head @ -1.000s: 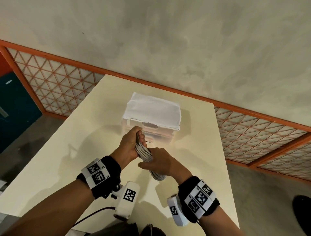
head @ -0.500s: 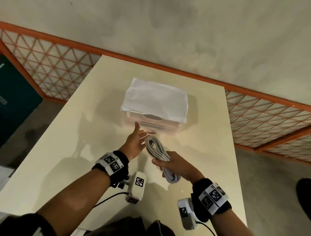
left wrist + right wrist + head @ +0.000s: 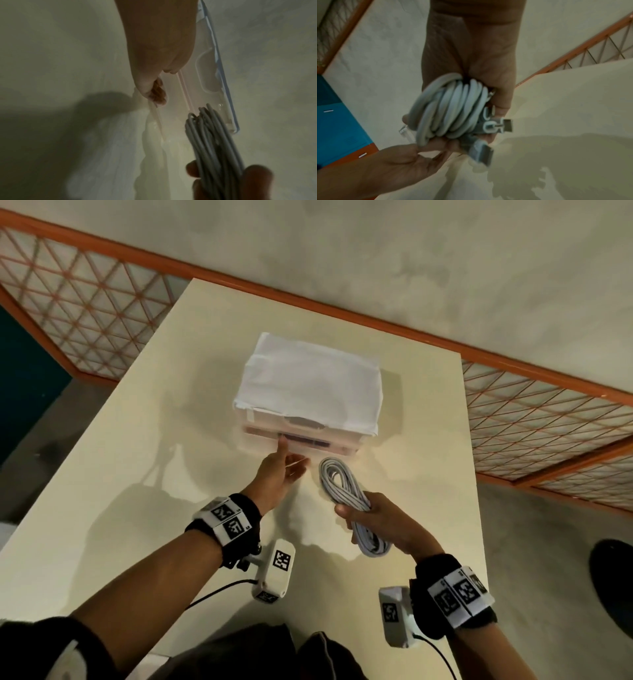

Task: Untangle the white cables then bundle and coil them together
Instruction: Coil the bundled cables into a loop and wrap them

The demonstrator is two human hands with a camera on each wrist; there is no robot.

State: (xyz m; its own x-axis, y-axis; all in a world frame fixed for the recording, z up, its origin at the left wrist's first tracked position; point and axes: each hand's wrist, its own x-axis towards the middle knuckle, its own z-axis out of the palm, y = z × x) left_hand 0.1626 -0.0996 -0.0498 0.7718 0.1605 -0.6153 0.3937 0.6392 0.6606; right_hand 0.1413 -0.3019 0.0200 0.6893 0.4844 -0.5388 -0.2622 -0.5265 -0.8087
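Coiled white cables (image 3: 346, 494) in right hand (image 3: 387, 520); connector markings perhaps unreadable.

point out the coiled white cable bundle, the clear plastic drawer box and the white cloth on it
coiled white cable bundle (image 3: 337, 481), head view, upper loop.
clear plastic drawer box (image 3: 337, 445), head view, front face.
white cloth (image 3: 308, 381), head view, top middle.

the cables (image 3: 346, 491) in my right hand (image 3: 387, 522) look like smooth, matt rubbery plastic, with shiny metal plugs (image 3: 506, 125). the box (image 3: 301, 440) is see-through plastic, glossy. a soft white cloth (image 3: 311, 385) covers it. the table (image 3: 171, 446) is smooth and a bit shiny.
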